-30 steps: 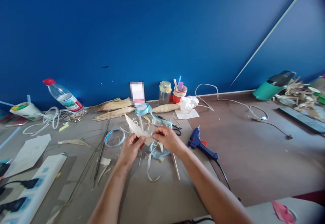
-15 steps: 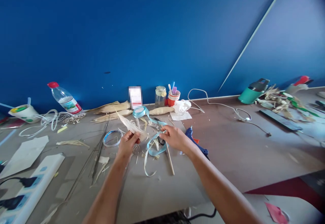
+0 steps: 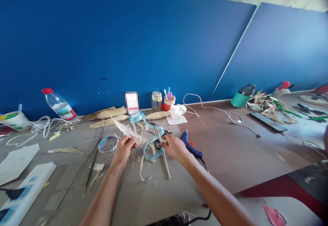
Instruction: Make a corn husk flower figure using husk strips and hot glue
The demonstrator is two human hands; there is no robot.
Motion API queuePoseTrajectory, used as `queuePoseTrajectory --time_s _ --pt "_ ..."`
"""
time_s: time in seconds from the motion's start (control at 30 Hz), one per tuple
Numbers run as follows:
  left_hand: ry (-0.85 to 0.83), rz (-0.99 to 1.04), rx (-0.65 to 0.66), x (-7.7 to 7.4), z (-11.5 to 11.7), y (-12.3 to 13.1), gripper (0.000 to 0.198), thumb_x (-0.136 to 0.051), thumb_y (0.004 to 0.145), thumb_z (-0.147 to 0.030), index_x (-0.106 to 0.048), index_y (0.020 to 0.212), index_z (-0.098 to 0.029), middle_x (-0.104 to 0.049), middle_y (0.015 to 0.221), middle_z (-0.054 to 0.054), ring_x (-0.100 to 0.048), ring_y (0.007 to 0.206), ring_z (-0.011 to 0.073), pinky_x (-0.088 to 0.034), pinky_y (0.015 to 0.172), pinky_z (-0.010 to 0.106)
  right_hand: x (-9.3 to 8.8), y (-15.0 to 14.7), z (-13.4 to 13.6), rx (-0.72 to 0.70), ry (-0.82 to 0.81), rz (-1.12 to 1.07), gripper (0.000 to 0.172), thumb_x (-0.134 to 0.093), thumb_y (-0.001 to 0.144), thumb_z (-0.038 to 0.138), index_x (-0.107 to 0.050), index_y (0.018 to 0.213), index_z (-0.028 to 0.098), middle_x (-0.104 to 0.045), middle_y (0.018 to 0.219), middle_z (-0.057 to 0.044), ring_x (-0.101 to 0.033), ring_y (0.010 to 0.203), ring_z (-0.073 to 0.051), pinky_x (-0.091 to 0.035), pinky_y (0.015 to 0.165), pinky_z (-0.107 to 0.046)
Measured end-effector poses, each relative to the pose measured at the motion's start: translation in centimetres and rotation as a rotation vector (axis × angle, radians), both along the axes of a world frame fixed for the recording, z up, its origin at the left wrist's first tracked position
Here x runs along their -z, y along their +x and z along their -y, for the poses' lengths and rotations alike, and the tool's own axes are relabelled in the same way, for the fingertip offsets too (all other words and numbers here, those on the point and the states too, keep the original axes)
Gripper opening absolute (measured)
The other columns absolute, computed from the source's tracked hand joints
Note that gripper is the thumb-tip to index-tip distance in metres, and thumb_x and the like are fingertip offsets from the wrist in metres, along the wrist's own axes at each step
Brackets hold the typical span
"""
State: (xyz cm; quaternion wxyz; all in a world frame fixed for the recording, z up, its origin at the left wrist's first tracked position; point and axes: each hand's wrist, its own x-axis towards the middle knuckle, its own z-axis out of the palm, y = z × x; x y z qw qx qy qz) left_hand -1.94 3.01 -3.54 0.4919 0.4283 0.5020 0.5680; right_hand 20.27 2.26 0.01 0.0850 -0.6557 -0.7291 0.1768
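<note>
My left hand [image 3: 125, 148] is closed on a pale dried husk [image 3: 128, 131], which points up and to the left. My right hand [image 3: 173, 146] is over the tabletop, fingers bent, beside the black scissors [image 3: 158, 144] and a wooden stick [image 3: 165, 161]. Whether its fingertips hold anything is too small to tell. Light blue ribbon [image 3: 151, 157] loops around the scissors, and its roll [image 3: 137, 117] lies behind the hands. Husk scraps are scattered between the hands.
A blue glue gun [image 3: 189, 145] lies right of my right hand. A tape roll [image 3: 107, 144] sits left. Behind are a glass jar [image 3: 156, 101], paper cups [image 3: 169, 103] and husks [image 3: 107, 113]. A power strip [image 3: 30, 188] is at the left, a phone [image 3: 268, 122] at the right.
The view has shifted, showing more above the blue partition. My right hand has moved slightly away from the ribbon, toward the scissors; the ribbon now lies across the stick's top.
</note>
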Motion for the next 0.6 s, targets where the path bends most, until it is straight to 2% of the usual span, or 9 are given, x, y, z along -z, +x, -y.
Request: queuePoseTrajectory --time_s 0.07,0.2,0.27,0.47,0.6 --pt "-0.002 -0.012 0.0 0.1 0.0 -0.1 0.029 -0.072 0.063 -0.04 -0.062 0.072 -0.014 -0.057 0.06 -0.003 -0.05 0.055 0.0095 -0.04 0.058 0.022 0.4 -0.5 0.2 -0.029 -0.025 0.049 0.037 -0.048 0.082 0.039 -0.054 0.11 0.016 -0.069 0.093 -0.014 -0.064 0.086 -0.028 -0.039 0.064 -0.03" --pt "0.002 -0.003 -0.013 0.0 0.1 0.0 0.03 -0.072 0.063 -0.041 -0.061 0.073 -0.015 -0.055 0.06 -0.004 -0.049 0.055 0.0096 -0.039 0.057 0.022 1.5 -1.2 0.8 -0.058 -0.033 0.093 0.042 -0.045 0.079 0.018 -0.044 0.12 0.012 -0.068 0.093 -0.016 -0.065 0.084 -0.027 -0.039 0.064 -0.03" --pt "-0.003 -0.009 -0.012 -0.1 0.2 0.0 0.03 -0.071 0.064 -0.041 -0.061 0.074 -0.015 -0.055 0.06 -0.004 -0.048 0.055 0.0095 -0.039 0.058 0.022 1.6 -1.2 0.9 -0.053 -0.028 0.089 0.044 -0.043 0.078 0.014 -0.041 0.122 0.011 -0.068 0.092 -0.016 -0.065 0.082 -0.026 -0.037 0.063 -0.029" --pt "0.0 -0.021 -0.004 -0.5 0.3 0.2 0.028 -0.071 0.064 -0.039 -0.061 0.074 -0.014 -0.055 0.06 -0.004 -0.048 0.056 0.0094 -0.039 0.059 0.022 0.9 -0.4 0.5 -0.078 0.002 0.016 0.047 -0.043 0.077 0.016 -0.041 0.124 0.014 -0.068 0.09 -0.012 -0.064 0.081 -0.025 -0.034 0.061 -0.028" --pt "0.001 0.007 -0.004 -0.8 0.4 0.2 0.027 -0.071 0.064 -0.039 -0.06 0.071 -0.015 -0.054 0.058 -0.004 -0.047 0.055 0.009 -0.039 0.059 0.021 0.5 -1.1 1.2 -0.135 -0.013 -0.042 0.048 -0.048 0.075 0.019 -0.046 0.123 0.015 -0.068 0.085 -0.009 -0.063 0.079 -0.024 -0.035 0.06 -0.027"
